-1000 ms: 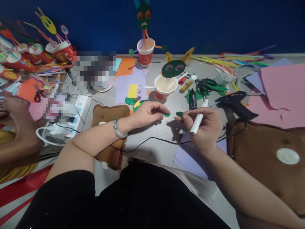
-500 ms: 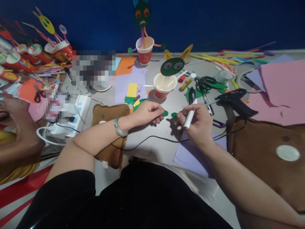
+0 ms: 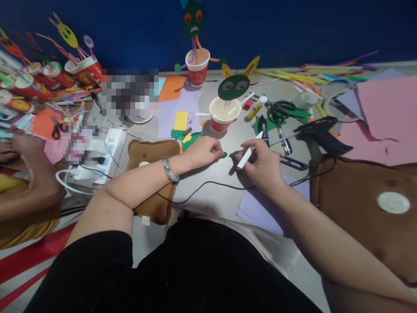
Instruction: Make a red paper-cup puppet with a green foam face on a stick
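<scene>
My left hand pinches a small green paper disc at its fingertips, seen nearly edge-on. My right hand is closed around a white marker, which slants down to the left. By its fingertips is a second small green disc, partly hidden. Just beyond both hands stands a red paper cup, with a white stick rising from it to a green face with yellow ears. Green and yellow paper scraps lie beside my left hand.
A black glue gun, a purple cutter, scissors and a glue stick lie to the right. A black cable crosses in front of me. At left are a power strip and another person's arm.
My right hand has moved left with the white marker, which now lies at a flatter slant. Both green discs have tipped and show less of their faces.
</scene>
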The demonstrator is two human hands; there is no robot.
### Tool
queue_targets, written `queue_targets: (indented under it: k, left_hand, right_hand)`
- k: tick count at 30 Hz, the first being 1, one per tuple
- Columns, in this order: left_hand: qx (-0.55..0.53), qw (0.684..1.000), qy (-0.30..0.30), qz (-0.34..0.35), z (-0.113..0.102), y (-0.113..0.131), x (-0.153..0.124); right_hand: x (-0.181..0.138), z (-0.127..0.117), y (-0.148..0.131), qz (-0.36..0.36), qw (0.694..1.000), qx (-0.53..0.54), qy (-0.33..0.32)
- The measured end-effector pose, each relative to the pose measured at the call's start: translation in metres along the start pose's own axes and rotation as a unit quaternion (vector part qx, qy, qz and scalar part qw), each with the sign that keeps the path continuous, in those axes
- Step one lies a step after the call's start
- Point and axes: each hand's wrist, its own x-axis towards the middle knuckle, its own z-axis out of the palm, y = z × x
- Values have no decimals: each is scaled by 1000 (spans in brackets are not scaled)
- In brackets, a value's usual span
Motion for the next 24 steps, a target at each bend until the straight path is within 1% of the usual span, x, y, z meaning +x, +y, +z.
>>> queue_targets:
  k: [5, 9, 11, 13, 14, 16, 19, 20, 22, 24]
  left_hand:
    - [90, 995, 36, 31, 4, -6, 4]
    - [164, 984, 57, 48, -2, -11, -1]
    - [203, 972, 85, 78, -6, -12, -8]
    - [249, 954, 113, 124, -5, -12, -18]
    - [275, 943, 109, 152, -2, -12, -24]
    - [328, 917, 81, 214, 7, -10, -37]
    - [382, 864, 26, 326, 23, -6, -54]
    - [394, 850, 22, 349, 27, -5, -58]
    - [414, 832, 31, 367, 31, -3, -63]
    - [434, 826, 46, 356, 31, -2, -65]
  right_hand:
    - [0, -8, -2, -31, 998, -24, 43]
    - [-1, -16, -4, -60, 993, -33, 95]
    - [-1, -20, -5, -57, 992, -47, 102]
    - [-2, -24, -8, -51, 992, -62, 96]
    - [-2, -25, -10, -50, 993, -68, 88]
    - [-3, -27, -14, -54, 994, -73, 62]
    - [-4, -26, -18, -77, 994, -74, 25]
    - [-5, -26, -19, -86, 993, -76, 18]
    - [-8, -25, -19, -103, 992, -78, 5]
    - [-11, -25, -17, -117, 990, -72, -14]
